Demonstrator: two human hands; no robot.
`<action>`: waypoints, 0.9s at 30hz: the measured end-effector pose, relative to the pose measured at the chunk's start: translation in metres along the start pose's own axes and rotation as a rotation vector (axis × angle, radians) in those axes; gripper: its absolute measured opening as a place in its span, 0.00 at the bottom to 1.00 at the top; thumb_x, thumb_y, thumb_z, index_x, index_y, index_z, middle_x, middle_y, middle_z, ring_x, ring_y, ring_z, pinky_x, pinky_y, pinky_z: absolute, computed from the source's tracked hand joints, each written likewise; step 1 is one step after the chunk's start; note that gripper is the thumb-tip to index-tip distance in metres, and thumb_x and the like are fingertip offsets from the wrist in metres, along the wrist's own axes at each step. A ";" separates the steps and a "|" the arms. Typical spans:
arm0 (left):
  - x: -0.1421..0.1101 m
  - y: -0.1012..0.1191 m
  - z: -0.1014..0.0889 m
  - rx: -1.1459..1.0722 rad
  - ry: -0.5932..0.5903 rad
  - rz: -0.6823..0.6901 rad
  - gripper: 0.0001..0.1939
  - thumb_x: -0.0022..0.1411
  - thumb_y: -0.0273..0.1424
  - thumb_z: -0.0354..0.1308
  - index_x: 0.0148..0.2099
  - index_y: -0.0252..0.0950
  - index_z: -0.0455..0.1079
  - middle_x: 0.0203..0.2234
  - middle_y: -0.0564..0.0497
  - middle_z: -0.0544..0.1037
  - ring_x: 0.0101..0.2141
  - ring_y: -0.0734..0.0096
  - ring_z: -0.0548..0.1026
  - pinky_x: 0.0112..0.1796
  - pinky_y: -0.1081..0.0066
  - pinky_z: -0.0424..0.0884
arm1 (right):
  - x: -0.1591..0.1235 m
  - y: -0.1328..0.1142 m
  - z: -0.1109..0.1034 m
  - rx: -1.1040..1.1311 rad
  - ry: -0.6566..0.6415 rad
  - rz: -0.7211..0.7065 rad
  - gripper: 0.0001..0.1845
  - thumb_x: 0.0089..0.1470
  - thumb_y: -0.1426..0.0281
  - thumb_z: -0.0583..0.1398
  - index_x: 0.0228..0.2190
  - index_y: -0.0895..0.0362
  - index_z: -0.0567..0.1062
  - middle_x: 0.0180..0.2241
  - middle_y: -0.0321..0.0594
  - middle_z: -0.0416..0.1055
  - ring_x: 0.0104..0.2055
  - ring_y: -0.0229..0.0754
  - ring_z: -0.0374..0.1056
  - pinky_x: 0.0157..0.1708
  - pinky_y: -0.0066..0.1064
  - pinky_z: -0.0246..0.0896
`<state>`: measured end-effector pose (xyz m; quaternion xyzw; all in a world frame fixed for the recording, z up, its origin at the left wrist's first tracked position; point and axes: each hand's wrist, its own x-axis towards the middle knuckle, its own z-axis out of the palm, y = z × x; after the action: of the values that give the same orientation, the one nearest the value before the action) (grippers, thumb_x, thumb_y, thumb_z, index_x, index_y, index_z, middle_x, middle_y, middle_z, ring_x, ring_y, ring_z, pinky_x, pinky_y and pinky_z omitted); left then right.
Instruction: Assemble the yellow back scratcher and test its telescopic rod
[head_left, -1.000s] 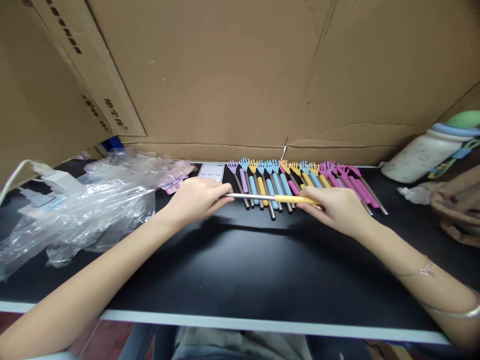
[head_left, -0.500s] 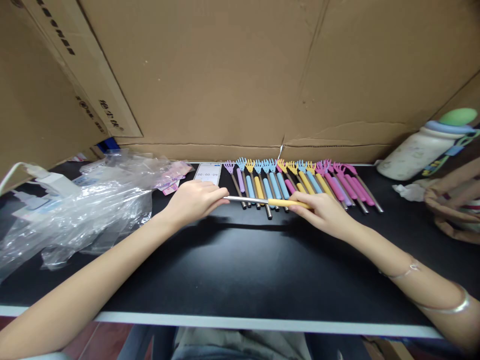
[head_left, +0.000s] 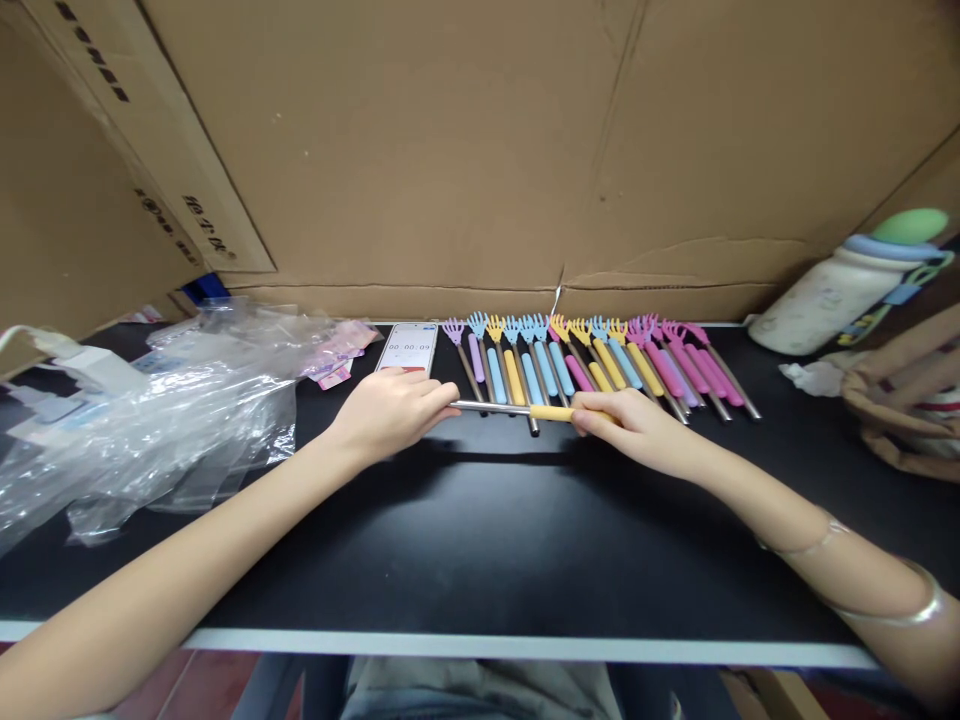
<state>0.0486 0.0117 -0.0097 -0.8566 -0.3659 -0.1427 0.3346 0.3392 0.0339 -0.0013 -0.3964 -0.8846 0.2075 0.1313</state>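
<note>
Near the row of back scratchers [head_left: 600, 362], both hands grip one yellow-handled scratcher [head_left: 517, 409] horizontally: left hand [head_left: 390, 412] closed on its metal end, right hand [head_left: 637, 432] on the handle, prob. to telescope it.

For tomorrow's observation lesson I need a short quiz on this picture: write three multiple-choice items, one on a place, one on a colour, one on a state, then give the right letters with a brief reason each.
1. Where does the phone lie?
A. Left of the row of back scratchers
B. Right of the bottle
C. Under the plastic bags

2. What colour is the sleeve on the back scratcher held across the row?
A. Blue
B. Yellow
C. Pink

3. How is that scratcher held?
A. By the left hand alone
B. Lying free on the table
C. Between both hands, one at each end

Answers:
1 A: the phone sits at the row's left end, beside the plastic bags.
2 B: a yellow sleeve shows by the right hand.
3 C: the left hand has the metal end, the right hand the yellow end.
</note>
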 end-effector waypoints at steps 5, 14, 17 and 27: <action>0.000 0.004 0.001 0.005 -0.042 0.000 0.15 0.64 0.37 0.44 0.27 0.36 0.60 0.16 0.56 0.68 0.20 0.75 0.68 0.22 0.74 0.54 | 0.000 0.004 0.005 -0.096 0.046 -0.057 0.18 0.57 0.59 0.47 0.25 0.57 0.65 0.19 0.32 0.59 0.21 0.32 0.55 0.23 0.24 0.46; 0.001 0.009 -0.002 -0.059 -0.101 -0.020 0.16 0.65 0.36 0.41 0.27 0.36 0.58 0.15 0.56 0.68 0.17 0.77 0.65 0.19 0.74 0.48 | -0.003 0.004 0.013 -0.357 0.220 -0.124 0.16 0.57 0.57 0.48 0.28 0.55 0.67 0.19 0.32 0.65 0.19 0.32 0.57 0.22 0.24 0.47; 0.001 0.010 -0.002 -0.101 -0.117 -0.038 0.17 0.66 0.37 0.39 0.27 0.36 0.57 0.15 0.56 0.68 0.16 0.77 0.64 0.19 0.74 0.46 | -0.004 0.002 0.014 -0.434 0.292 -0.158 0.16 0.57 0.57 0.48 0.30 0.55 0.68 0.21 0.33 0.68 0.21 0.34 0.60 0.23 0.25 0.48; -0.001 0.012 -0.004 -0.100 -0.201 -0.062 0.17 0.66 0.39 0.37 0.30 0.37 0.59 0.13 0.56 0.65 0.15 0.77 0.62 0.18 0.75 0.42 | -0.007 0.000 0.015 -0.635 0.427 -0.238 0.15 0.57 0.60 0.49 0.30 0.56 0.70 0.28 0.37 0.72 0.30 0.35 0.66 0.25 0.26 0.49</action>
<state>0.0566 0.0021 -0.0125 -0.8704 -0.4166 -0.0845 0.2486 0.3377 0.0244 -0.0148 -0.3464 -0.8972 -0.1802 0.2063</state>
